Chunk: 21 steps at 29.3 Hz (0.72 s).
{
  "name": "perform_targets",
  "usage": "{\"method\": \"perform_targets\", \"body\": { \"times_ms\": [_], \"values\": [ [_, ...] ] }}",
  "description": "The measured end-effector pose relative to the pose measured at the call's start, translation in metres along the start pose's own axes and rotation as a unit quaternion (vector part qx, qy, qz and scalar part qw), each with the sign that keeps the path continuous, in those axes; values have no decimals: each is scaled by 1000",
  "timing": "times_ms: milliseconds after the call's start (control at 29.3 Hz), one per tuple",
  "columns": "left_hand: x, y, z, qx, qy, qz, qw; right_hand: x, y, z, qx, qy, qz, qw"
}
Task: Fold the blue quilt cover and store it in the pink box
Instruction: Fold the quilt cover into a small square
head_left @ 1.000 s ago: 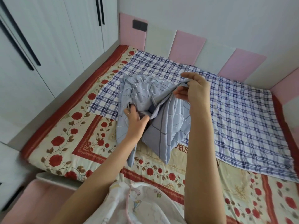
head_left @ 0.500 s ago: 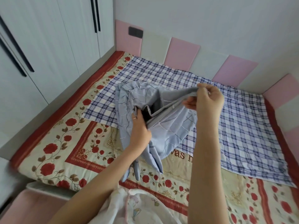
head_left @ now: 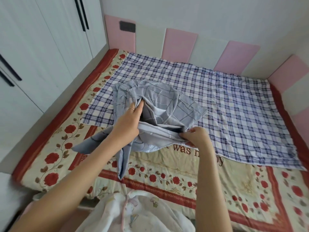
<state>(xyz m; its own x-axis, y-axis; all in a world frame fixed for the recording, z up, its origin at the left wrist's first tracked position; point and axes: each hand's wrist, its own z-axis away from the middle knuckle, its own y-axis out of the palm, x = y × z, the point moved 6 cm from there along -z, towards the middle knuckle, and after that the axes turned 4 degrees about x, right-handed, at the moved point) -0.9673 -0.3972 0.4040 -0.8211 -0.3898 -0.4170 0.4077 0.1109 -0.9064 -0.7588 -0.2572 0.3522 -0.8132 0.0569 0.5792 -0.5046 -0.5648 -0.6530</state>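
Head view of the bed (head_left: 25,166) during handling of the blue quilt cover (head_left: 168,104). The cover lay crumpled left of the bed's middle. Its far part rested on a blue-and-white plaid sheet (head_left: 234,104), and its near part rested on a rose-patterned bedspread (head_left: 167,168). One loose corner spread toward the left edge of the bed. A narrow tail of fabric hung toward the near edge.

The left hand (head_left: 128,121), wearing a ring (head_left: 132,108), reached into the dark opening of the cover. Its fingers (head_left: 136,107) were closed on a gathered fold, from which creases radiated. The right hand (head_left: 195,138) held the near hem of the same opening. Its fingers (head_left: 184,135) were curled and pinched the striped edge just above the bedspread. The hem ran taut between the two hands, which were near each other but not touching.

The plaid sheet covered the far right part of the bed up to the wall. Pink and white padded panels (head_left: 180,42) lined the far and right edges, and one carried a black plate (head_left: 127,25). A white wardrobe (head_left: 41,47) with black handles stood along the left edge. A pale printed garment (head_left: 133,213) showed at the bottom of the view.
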Motion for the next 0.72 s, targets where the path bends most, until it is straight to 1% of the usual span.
{"method": "perform_targets", "body": {
  "times_ms": [68,137,171,205,239,308,376,444,513,547,581,649,718],
  "values": [
    [-2,1,3,6,12,-21,1000,-6,14,-9,-4,13,56,998],
    [-4,4,5,14,16,-36,999,-11,28,-12,11,14,171,985],
    [-4,4,6,15,19,-39,999,-9,34,-15,13,-8,213,977],
    [-5,5,7,19,24,-44,999,-5,40,-14,15,-29,212,977],
    [-7,6,7,23,32,-51,998,-1,47,-13,23,-58,181,981],
    [-8,8,7,26,40,-53,997,9,64,-10,59,-111,151,981],
    [-8,7,6,19,48,-47,998,12,73,-10,67,-123,206,968],
    [-2,5,4,2,56,-46,997,9,57,-14,21,-90,212,973],
    [14,1,5,-45,85,-37,995,7,19,-18,-53,-43,168,984],
    [21,0,7,-68,111,-20,991,11,-4,-18,-90,-31,117,989],
    [26,2,9,-77,137,-4,988,16,-27,-16,-110,-30,49,992],
    [30,17,15,-77,187,11,979,35,-60,-11,-116,-45,-92,988],
    [33,39,23,-84,218,1,972,61,-74,2,-108,-80,-207,969]
  ]
}}
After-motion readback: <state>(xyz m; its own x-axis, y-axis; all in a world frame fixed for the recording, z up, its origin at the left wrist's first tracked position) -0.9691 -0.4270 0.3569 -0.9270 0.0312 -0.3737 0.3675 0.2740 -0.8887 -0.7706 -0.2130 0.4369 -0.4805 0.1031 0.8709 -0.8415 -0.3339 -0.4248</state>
